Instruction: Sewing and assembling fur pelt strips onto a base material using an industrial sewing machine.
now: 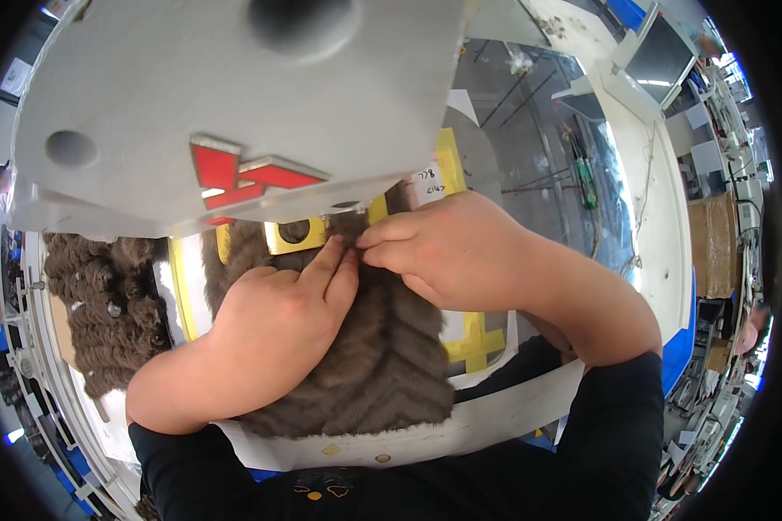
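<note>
A brown fur piece [369,365] with a chevron pattern lies under both my hands and narrows toward the far end. My left hand [274,326] reaches in from the left, two fingertips close together on the fur's narrow part, the rest curled. Right beside them, the fingers of my right hand [452,247] are bunched on the same spot and grip the fur. Both hands' fingertips nearly meet there. Just beyond stands a brass-coloured metal plate [314,236] with a round hole. A white machine head [148,87] with a red emblem overhangs it.
Yellow tape strips [473,346] edge the work surface. Left of me lies a pile of curly brown fur pieces [113,304]. A glassy tabletop [539,113] at the right holds a green-handled tool [586,182]. Farther right are a monitor [660,56] and a cardboard box [712,243].
</note>
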A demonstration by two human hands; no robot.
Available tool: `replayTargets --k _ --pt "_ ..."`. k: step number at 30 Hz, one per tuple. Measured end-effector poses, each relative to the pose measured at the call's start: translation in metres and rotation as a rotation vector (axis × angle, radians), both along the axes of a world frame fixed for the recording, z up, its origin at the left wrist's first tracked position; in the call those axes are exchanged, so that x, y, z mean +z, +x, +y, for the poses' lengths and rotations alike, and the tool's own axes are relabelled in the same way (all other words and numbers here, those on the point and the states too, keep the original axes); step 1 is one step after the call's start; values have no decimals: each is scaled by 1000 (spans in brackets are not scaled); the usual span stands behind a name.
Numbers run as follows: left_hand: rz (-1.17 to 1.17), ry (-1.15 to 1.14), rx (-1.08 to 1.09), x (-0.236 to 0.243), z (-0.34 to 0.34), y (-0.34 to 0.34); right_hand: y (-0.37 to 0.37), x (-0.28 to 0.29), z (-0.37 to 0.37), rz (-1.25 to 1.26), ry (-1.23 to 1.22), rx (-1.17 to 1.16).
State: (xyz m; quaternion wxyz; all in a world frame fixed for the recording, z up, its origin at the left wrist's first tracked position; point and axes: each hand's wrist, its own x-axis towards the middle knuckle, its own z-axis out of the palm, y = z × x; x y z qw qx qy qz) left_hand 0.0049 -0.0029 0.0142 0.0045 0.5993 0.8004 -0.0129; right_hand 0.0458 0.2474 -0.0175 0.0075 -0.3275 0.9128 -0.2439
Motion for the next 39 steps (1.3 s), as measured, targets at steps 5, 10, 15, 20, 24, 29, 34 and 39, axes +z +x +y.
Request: replayTargets --k 5,10,15,20,24,29,34,39 --pt "12 -23 -2 4 1 0 -1 0 -1 -17 30 5" --pt "5 -22 4 4 0 0 0 1 -1 -17 31 0" --pt "0 -9 1 2 -2 -1 0 -2 -1 13 2 9" --pt "-46 77 6 -3 -1 2 1 9 5 -40 44 -14" --pt "-178 127 40 -3 10 11 3 13 22 -53 51 -94" --pt "-476 123 -177 3 10 8 2 36 28 -94 280 -200" --pt "-338 350 -297 -22 17 22 9 49 50 -157 435 -224" --pt "-220 411 -312 -38 19 30 39 47 50 -124 -173 -498"
